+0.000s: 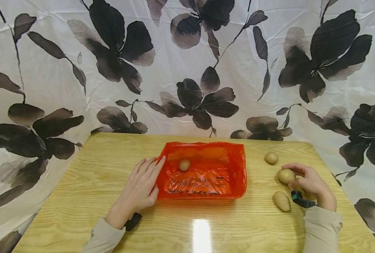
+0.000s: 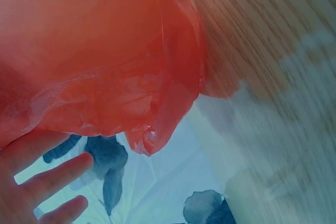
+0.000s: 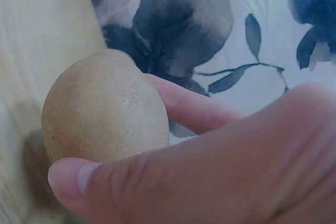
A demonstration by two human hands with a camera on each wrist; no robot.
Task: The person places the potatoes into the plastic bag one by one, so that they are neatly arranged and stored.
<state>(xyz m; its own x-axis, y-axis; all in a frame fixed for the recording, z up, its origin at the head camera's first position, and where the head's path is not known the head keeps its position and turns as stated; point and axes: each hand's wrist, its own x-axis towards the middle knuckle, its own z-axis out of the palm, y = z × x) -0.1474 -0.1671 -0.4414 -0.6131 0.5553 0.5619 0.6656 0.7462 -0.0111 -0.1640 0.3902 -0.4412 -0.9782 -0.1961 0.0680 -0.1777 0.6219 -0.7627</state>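
Observation:
My right hand (image 1: 310, 181) holds a potato (image 1: 286, 176) between thumb and fingers at the right of the table. The right wrist view shows the same potato (image 3: 105, 111) close up, thumb in front and a finger behind. A round potato (image 1: 271, 157) lies beyond it, and a longer potato (image 1: 282, 201) lies nearer. At the middle sits a red plastic bag (image 1: 203, 195), its mouth spread wide, with one potato (image 1: 184, 164) inside. Against the bag's left side rests my left hand (image 1: 141, 184), fingers extended; in the left wrist view its fingers (image 2: 58, 179) are spread beside the red plastic.
The wooden table (image 1: 111, 151) reaches back to a white curtain (image 1: 162, 63) with dark flowers. Dark bands sit on both wrists. A bright reflection lies on the tabletop near the front.

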